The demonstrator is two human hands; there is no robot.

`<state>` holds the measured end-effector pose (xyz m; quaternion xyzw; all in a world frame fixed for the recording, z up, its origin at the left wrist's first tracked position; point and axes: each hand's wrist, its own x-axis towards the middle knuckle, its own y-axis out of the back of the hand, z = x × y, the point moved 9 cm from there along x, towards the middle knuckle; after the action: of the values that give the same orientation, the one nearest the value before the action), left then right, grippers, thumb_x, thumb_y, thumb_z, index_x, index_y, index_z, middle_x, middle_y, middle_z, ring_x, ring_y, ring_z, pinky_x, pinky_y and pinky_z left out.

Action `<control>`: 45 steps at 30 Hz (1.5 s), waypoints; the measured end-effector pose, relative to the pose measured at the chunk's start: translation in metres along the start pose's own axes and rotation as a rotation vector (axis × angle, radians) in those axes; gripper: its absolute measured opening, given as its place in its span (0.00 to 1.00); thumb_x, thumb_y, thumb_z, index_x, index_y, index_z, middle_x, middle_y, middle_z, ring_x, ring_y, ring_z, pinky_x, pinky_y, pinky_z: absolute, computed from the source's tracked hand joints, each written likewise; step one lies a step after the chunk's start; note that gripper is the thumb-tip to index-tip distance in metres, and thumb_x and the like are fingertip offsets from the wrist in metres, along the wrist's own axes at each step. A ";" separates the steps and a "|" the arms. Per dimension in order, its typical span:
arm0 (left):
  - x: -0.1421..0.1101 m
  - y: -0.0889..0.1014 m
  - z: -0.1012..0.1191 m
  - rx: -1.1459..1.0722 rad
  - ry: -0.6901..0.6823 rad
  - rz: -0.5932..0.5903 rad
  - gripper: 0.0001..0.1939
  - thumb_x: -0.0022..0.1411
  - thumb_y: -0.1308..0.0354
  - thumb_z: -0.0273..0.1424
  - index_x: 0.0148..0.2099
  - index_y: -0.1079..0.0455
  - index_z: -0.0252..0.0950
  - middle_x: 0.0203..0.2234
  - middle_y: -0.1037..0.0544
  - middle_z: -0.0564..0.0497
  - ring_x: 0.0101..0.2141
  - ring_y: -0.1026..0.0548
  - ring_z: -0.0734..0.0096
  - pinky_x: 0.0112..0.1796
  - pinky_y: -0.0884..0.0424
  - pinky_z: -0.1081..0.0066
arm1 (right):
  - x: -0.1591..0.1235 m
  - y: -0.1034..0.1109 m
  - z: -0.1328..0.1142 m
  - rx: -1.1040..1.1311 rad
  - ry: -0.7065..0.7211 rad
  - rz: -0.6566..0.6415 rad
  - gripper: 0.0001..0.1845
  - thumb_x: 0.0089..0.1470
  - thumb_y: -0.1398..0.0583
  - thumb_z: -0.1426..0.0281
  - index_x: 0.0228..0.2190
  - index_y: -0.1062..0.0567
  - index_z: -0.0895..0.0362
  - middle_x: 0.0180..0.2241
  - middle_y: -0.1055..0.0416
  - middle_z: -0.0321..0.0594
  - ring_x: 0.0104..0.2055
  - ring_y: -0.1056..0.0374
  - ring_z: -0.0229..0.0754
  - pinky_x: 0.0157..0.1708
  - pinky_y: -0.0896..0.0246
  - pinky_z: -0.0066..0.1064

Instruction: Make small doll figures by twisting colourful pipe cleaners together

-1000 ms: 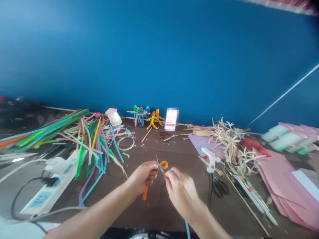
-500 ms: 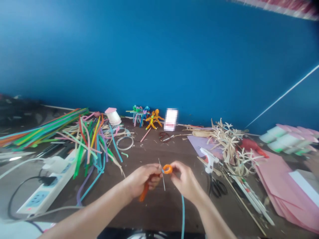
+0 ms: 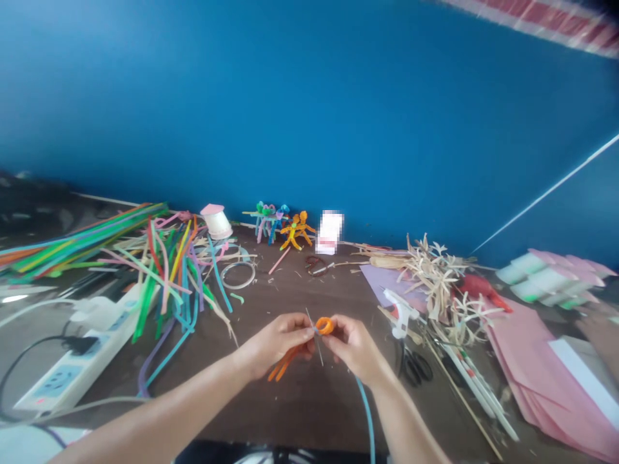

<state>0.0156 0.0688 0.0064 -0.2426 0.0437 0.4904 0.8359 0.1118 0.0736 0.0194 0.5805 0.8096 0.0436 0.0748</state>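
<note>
My left hand (image 3: 285, 338) is closed in a pinch on an orange pipe cleaner (image 3: 324, 325) bent into a loop, its two tails hanging below the palm. A thin straight piece of wire (image 3: 320, 354) crosses at the loop's base, where a bit of light blue shows. Thumb and fingers of my right hand (image 3: 352, 341) pinch the loop's right side. From beneath that hand a light blue pipe cleaner (image 3: 366, 403) trails down past the table's front edge; its upper part is hidden by the fingers.
Colourful pipe cleaners (image 3: 178, 270) and a white power strip (image 3: 62, 380) lie left. Small pipe-cleaner figures (image 3: 296, 231) stand at the back by a paper cup (image 3: 216, 222). Right are a glue gun (image 3: 400, 311), black-handled scissors (image 3: 416, 367), dried-leaf flowers (image 3: 438, 280) and pink sheets (image 3: 536, 367).
My right hand has shifted from the blue piece at the loop's base to the loop's right side. The wire now points down across the base, and the orange tails have spread apart.
</note>
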 end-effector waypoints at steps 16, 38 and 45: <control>0.001 -0.005 -0.001 0.085 0.034 -0.151 0.13 0.47 0.39 0.38 0.24 0.35 0.32 0.15 0.29 0.53 0.14 0.43 0.83 0.17 0.53 0.79 | -0.002 -0.002 -0.017 -0.179 0.112 -0.098 0.04 0.50 0.42 0.71 0.25 0.31 0.59 0.21 0.38 0.31 0.23 0.43 0.31 0.23 0.48 0.22; -0.029 -0.027 0.051 1.037 -0.510 -0.054 0.08 0.58 0.49 0.30 0.32 0.30 0.34 0.24 0.26 0.52 0.26 0.30 0.76 0.28 0.39 0.79 | -0.027 0.006 -0.032 -0.105 -0.024 0.122 0.13 0.50 0.44 0.63 0.26 0.29 0.61 0.21 0.36 0.35 0.23 0.42 0.34 0.23 0.47 0.24; -0.042 -0.049 0.059 1.321 -0.709 -0.125 0.10 0.61 0.52 0.28 0.33 0.31 0.33 0.25 0.26 0.50 0.28 0.29 0.72 0.29 0.40 0.76 | -0.034 0.006 -0.028 -0.116 -0.061 0.098 0.10 0.49 0.43 0.66 0.24 0.30 0.60 0.20 0.36 0.34 0.23 0.42 0.33 0.23 0.48 0.24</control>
<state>0.0252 0.0421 0.0894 0.4799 0.0430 0.3625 0.7978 0.1234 0.0437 0.0500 0.6153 0.7736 0.0765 0.1309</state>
